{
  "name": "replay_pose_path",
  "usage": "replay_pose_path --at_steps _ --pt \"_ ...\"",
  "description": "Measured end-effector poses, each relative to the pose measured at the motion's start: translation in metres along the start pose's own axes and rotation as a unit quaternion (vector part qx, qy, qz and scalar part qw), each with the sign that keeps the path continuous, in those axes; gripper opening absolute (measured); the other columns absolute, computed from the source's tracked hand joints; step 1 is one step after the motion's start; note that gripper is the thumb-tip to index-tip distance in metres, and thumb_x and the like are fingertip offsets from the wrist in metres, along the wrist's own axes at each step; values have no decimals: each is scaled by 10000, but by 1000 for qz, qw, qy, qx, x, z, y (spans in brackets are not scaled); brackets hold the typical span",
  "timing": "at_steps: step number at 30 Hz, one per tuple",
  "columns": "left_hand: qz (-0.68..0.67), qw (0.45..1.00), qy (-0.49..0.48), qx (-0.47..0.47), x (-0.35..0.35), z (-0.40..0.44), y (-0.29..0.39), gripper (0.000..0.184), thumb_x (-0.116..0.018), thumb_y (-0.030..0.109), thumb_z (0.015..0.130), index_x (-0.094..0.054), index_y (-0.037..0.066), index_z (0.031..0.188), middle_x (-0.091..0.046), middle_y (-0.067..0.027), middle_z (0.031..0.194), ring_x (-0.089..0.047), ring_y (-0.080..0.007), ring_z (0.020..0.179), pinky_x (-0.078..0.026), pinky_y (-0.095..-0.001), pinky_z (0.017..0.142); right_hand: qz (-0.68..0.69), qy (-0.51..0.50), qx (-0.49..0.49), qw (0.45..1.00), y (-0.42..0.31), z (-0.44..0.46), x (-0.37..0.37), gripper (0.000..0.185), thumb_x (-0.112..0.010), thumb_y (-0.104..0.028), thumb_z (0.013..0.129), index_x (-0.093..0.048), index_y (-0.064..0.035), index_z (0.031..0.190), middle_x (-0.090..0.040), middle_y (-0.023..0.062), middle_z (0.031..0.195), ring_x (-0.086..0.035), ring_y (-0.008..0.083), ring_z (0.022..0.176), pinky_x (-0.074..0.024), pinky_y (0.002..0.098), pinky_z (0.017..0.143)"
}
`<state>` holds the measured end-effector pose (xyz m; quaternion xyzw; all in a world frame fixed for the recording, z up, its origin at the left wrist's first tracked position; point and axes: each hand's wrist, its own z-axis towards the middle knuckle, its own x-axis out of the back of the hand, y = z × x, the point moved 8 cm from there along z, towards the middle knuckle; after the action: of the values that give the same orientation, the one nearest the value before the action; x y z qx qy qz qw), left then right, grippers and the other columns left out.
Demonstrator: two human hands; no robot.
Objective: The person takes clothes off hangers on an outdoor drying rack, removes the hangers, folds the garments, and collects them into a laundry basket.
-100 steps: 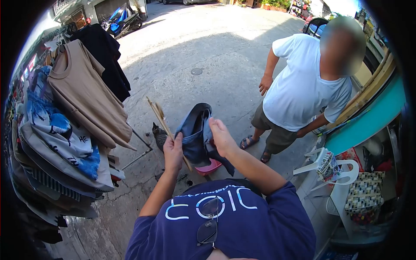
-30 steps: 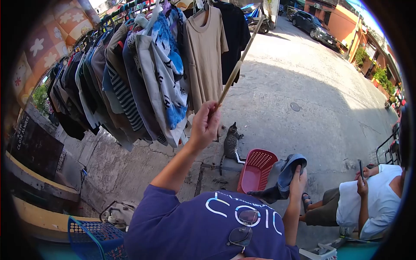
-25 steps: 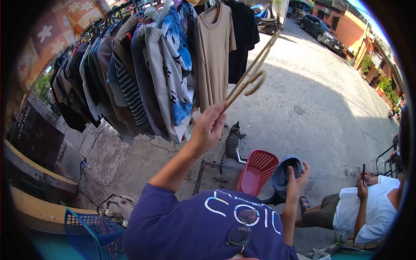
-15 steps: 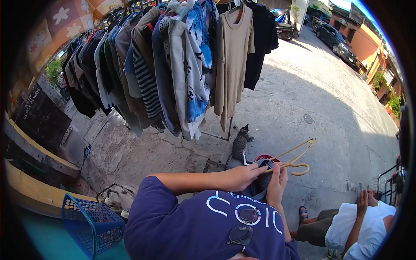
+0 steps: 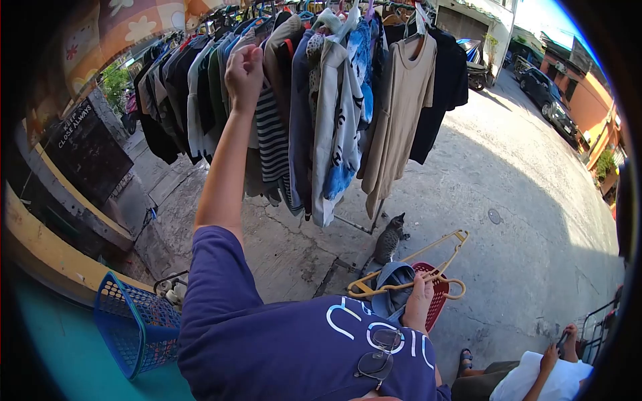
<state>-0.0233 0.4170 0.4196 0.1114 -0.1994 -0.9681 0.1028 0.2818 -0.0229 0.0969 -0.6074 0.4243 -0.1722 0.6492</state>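
My right hand (image 5: 419, 304) grips a tan plastic clothes hanger (image 5: 457, 243) near its hook, low in front of my chest. A grey-blue garment (image 5: 394, 281) hangs bunched on the hanger beside that hand; its lower part is hidden behind my shirt. Raised in front of the hanging clothes is my left hand (image 5: 244, 73), its fingers curled in and nothing visible in them. Behind it a row of garments hangs on a rack, among them a striped shirt (image 5: 273, 137) and a beige long top (image 5: 403, 113).
Under the hanger stands a red basket (image 5: 438, 304). A tabby cat (image 5: 388, 240) sits on the concrete close to it. At lower left is a blue plastic basket (image 5: 134, 321). Another person in a white top (image 5: 535, 377) is at lower right. A dark car (image 5: 548, 103) is parked farther off.
My left hand has left the garment and hanger and risen to the rack's height. The hanger has turned, showing more of its length, in my right hand. More of the red basket shows.
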Motion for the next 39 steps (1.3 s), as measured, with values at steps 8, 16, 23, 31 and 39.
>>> replay_pose_path --at_steps 8,16,23,31,39 --pt "-57 963 -180 193 -64 -76 -119 546 -750 199 790 -523 7 1248 -689 -187 1048 -652 -235 1010 -478 -326 875 -11 8 10 1000 11 -4 -26 61 -510 -119 972 -558 -81 974 -467 -52 869 -399 41 789 -325 211 720" --pt "-11 977 -143 154 -41 -146 -112 722 -743 199 772 -373 10 1362 -625 -206 1142 -624 -252 1039 -468 -328 911 -24 18 14 999 24 -11 -43 74 -525 -130 968 -567 -70 964 -472 -52 839 -394 37 756 -321 210 680" --pt "421 756 -484 129 -15 -228 -205 617 -622 169 847 -378 -31 1377 -584 -211 1216 -536 -297 1184 -386 -345 1019 -40 33 6 999 15 -21 -47 80 -531 -139 971 -581 -77 977 -466 -62 830 -386 34 745 -313 212 668" --pt "193 922 -184 280 143 -143 -130 576 -629 210 824 -474 -5 1336 -609 -222 1224 -569 -346 1167 -420 -372 991 -27 11 5 1000 23 -22 -38 71 -533 -135 972 -574 -77 977 -467 -64 834 -382 25 727 -303 194 649" --pt "516 791 -244 219 154 -114 -47 592 -622 120 815 -419 33 1364 -586 -242 1206 -600 -383 1089 -483 -446 927 -27 16 -7 999 23 -25 -19 66 -525 -125 969 -560 -73 988 -479 -59 857 -399 21 758 -323 187 676"
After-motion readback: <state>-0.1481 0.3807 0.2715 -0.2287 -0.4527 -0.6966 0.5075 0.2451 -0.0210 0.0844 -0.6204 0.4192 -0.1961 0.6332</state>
